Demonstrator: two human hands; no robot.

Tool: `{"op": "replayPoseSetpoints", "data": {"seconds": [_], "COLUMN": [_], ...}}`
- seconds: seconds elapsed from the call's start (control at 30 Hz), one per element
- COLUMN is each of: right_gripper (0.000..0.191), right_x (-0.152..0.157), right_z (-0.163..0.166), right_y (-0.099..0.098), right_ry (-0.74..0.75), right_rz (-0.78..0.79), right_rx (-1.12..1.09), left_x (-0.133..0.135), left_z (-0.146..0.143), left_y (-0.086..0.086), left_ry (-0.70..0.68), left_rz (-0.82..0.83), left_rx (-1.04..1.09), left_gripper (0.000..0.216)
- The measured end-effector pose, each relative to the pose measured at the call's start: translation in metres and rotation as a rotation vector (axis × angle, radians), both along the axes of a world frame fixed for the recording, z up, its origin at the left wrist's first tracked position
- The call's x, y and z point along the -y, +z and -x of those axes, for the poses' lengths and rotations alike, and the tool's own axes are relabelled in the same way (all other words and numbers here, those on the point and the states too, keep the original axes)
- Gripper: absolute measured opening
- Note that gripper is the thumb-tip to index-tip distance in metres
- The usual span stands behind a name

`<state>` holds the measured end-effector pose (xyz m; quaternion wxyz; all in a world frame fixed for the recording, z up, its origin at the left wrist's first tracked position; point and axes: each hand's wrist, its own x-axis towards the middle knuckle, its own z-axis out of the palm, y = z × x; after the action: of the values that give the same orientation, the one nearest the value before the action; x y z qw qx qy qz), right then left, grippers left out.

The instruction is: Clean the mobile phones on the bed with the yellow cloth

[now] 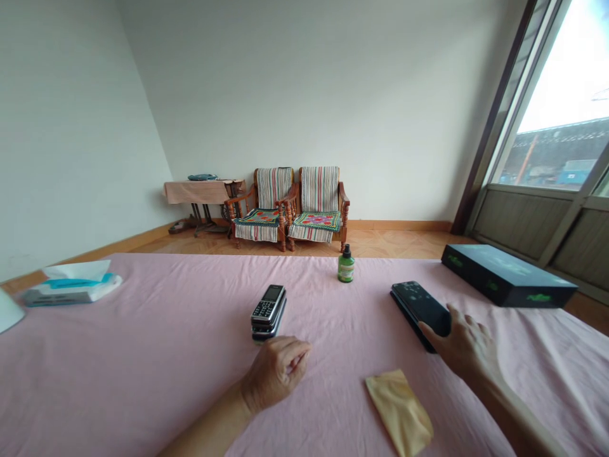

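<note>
The dark stack (421,301) of flat, phone-like slabs lies on the pink cloth (157,355), its long axis running from far left to near right, so that its near end points toward the right hand (469,339). That hand is the nearer of the two: the stack lies ahead of it and to its left, with thumb and fingers spread apart about the near end; whether they grip or only rest there I cannot tell. Left of the dark stack stands a pile of keypad phones (269,311), its long axis slanting the other way, and just beside its near end the left hand (276,371) has its fingers curled in to the thumb, with nothing seen in them. Nearer than the dark stack, slightly to its left, lies a yellowish pouch (404,416); farther off and left of it a green bottle (346,268) stands upright. A black box (509,273) sits to its right, a tissue pack (71,289) well apart to its left, and two wooden chairs (316,197) far beyond it
</note>
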<state>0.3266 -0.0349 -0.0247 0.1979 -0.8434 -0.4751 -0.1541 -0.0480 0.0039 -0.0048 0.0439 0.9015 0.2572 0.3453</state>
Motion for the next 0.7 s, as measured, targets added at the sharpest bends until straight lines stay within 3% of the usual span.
{"op": "replayPoseSetpoints", "data": {"seconds": [0.43, 0.7], "right_gripper": [0.075, 0.058], "right_x": [0.007, -0.003], "right_z": [0.015, 0.096], "right_y": [0.012, 0.018], "right_ry": [0.012, 0.368], "right_rz": [-0.046, -0.148], "right_rx": [0.050, -0.119], "left_x": [0.001, 0.002], "left_z": [0.001, 0.003], "left_y": [0.003, 0.002], "left_ry": [-0.017, -0.062], "left_rz": [0.024, 0.075], "left_rx": [-0.082, -0.229], "left_gripper": [0.015, 0.021]}}
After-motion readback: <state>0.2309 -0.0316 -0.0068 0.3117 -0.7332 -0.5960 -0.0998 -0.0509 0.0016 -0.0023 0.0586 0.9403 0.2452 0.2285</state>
